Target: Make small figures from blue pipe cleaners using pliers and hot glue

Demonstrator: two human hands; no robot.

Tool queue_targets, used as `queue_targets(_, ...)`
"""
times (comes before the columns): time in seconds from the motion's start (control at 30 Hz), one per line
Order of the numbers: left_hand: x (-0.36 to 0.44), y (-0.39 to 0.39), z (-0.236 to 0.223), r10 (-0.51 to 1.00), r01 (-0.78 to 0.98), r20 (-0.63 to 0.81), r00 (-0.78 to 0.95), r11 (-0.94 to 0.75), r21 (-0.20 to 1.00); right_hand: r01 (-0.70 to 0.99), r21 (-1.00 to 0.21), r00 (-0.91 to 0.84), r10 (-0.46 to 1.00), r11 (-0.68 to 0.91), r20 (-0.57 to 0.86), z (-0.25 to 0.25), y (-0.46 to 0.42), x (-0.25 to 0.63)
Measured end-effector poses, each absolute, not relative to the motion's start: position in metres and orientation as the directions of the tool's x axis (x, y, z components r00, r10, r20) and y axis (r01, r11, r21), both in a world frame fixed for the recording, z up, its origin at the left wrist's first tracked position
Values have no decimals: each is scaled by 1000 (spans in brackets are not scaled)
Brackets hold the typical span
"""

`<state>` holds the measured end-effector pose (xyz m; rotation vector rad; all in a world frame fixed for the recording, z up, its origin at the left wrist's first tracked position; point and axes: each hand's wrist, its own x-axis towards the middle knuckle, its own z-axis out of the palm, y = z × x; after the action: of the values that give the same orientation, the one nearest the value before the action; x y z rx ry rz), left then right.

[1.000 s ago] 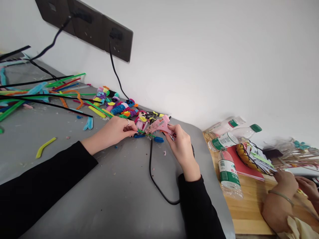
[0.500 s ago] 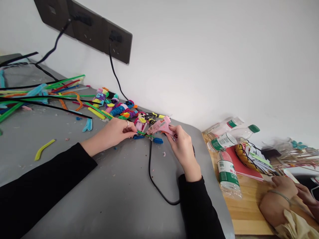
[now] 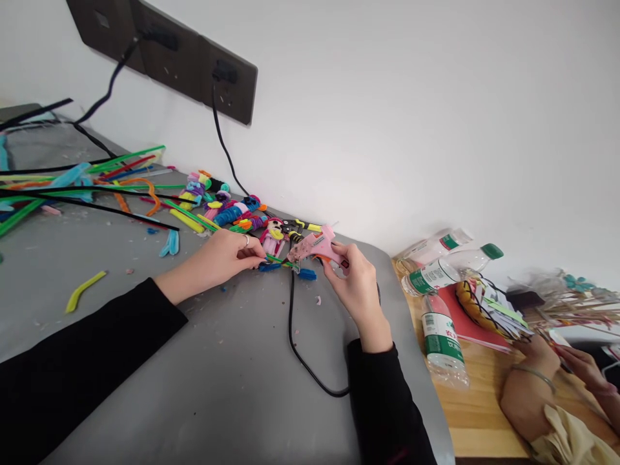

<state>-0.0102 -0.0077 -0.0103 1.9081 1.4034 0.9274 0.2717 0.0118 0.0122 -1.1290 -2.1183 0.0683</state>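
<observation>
My right hand [image 3: 352, 274] is closed round the handle of a pink hot glue gun [image 3: 314, 245], its nozzle pointing left and down. Between the fingertips of my left hand [image 3: 225, 258] is the end of a thin green pipe cleaner [image 3: 277, 259], which runs toward the nozzle. Whether nozzle and pipe cleaner touch, I cannot tell. Short blue pipe cleaner pieces [image 3: 307, 274] lie on the grey table [image 3: 232, 387] just under the gun. A pink fuzzy figure [image 3: 274, 237] lies right behind my left fingertips.
Several colourful pipe cleaner figures [image 3: 237, 210] lie near the wall, beside yellow-handled pliers [image 3: 305, 225]. Loose pipe cleaners [image 3: 72, 187] spread at left. A black cord [image 3: 310, 371] loops over the table. Plastic bottles [image 3: 442, 342] and a co-worker's hands [image 3: 537, 368] are at the right.
The glue gun and my right hand have shifted slightly to the right. My left hand has barely moved. The co-worker's hands have moved up a little.
</observation>
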Motion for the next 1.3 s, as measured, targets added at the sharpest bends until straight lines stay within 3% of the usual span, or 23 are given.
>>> queue_targets(0.23, -12, -8, -8, 945, 555, 220, 243, -321, 767, 789, -520, 87, 778, 328, 623, 6, 29, 290)
queue_targets(0.4, -8, -12, -2, 916, 522, 299, 268, -399, 754, 917, -388, 202, 728, 94, 655, -26, 47, 316)
queue_targets(0.53, -4, -16, 6, 924, 446, 323, 204, -381, 810, 941, -324, 162, 717, 94, 678, -39, 50, 326)
queue_targets(0.67, -4, -18, 9, 957, 371, 260, 128, -290, 882, 923, -348, 130, 718, 164, 684, -21, 45, 318)
queue_targets(0.73, -4, -18, 9, 962, 329, 246, 117, -272, 904, 831, -464, 64, 776, 307, 627, -5, 38, 305)
queue_targets(0.8, -4, -18, 10, 964, 287, 238, 119, -263, 921, 620, -644, -93, 857, 448, 506, 8, 28, 288)
queue_targets(0.93, -3, -20, 12, 964, 232, 229, 138, -256, 938, 336, -800, -464, 827, 497, 319, 19, 5, 255)
queue_targets(1.07, 0, -24, 14, 952, 198, 249, 181, -283, 938, 301, -805, -586, 765, 512, 267, 18, -6, 239)
queue_targets(1.3, 4, -26, 10, 912, 176, 358, 200, -393, 903, 307, -743, -595, 729, 594, 337, 13, -7, 236)
